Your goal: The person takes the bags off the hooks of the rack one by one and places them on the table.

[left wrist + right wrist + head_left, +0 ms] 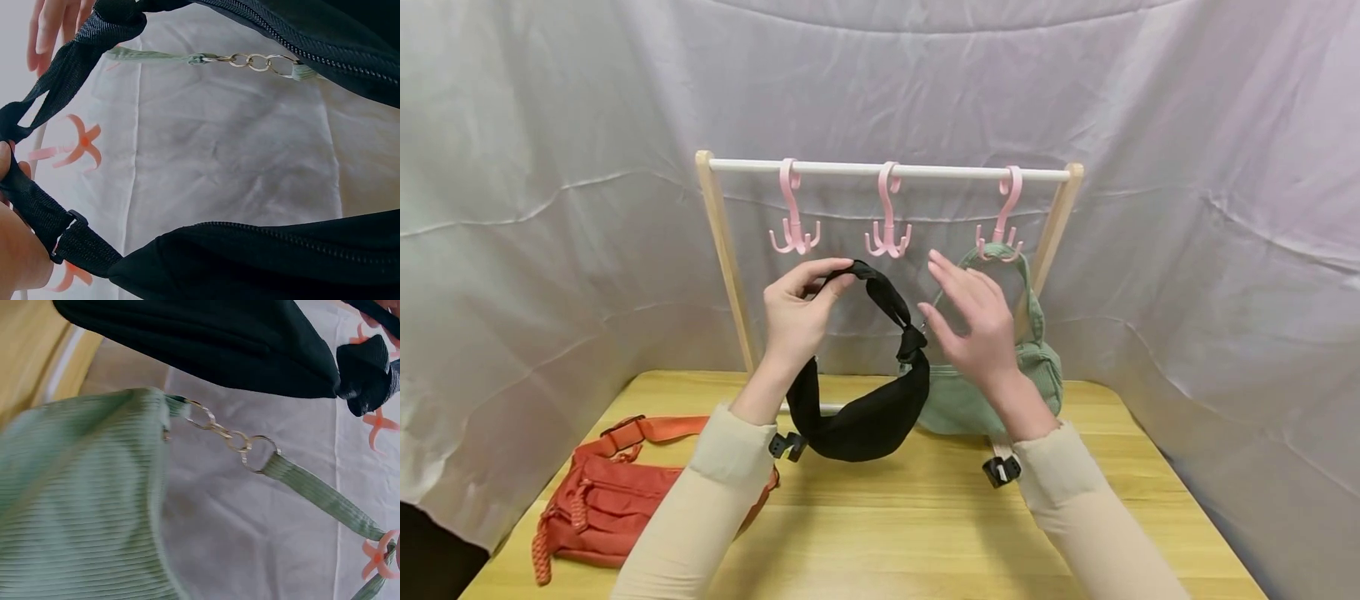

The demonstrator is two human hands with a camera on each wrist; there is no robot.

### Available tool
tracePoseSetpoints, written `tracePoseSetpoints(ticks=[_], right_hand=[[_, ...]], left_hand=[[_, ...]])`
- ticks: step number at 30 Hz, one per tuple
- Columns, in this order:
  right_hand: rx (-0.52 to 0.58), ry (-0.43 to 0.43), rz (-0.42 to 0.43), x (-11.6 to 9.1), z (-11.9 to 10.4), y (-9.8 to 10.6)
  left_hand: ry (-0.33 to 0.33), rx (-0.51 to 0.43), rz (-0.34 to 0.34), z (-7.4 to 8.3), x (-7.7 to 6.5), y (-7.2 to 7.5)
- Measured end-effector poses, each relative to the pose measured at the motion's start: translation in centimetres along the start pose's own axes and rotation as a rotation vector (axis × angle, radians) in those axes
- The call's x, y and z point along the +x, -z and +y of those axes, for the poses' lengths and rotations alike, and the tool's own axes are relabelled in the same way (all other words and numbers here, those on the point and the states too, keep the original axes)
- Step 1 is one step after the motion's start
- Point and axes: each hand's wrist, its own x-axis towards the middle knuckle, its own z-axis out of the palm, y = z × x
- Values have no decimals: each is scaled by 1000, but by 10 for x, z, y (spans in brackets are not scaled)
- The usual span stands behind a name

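Note:
My left hand (pixel 797 312) pinches the strap of a black shoulder bag (pixel 865 425) between thumb and fingers, so the bag hangs in the air below the middle hook. A knot (pixel 913 343) sits on the right side of its strap, and a zipper runs along its top edge in the left wrist view. To the right, my right hand (pixel 973 321) is raised with fingers spread and holds nothing. Behind it a green corduroy bag (pixel 958 400) hangs by its strap from the right pink hook (pixel 1000 221). Gold chain links (pixel 231 439) join that strap to the bag.
A wooden rack with a white rail (pixel 835 168) stands at the back of the table (pixel 880 533). The left pink hook (pixel 794 212) and the middle pink hook (pixel 888 212) hang bare from it. A red bag (pixel 617 500) lies on the table at the left.

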Motion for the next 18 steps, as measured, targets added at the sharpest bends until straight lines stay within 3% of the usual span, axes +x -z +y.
tracePoseSetpoints(ticks=[8, 18], right_hand=[[40, 31, -74, -36, -12, 9], [67, -44, -160, -79, -18, 9]], left_hand=[[0, -3, 3, -3, -4, 1], [18, 4, -3, -7, -8, 3]])
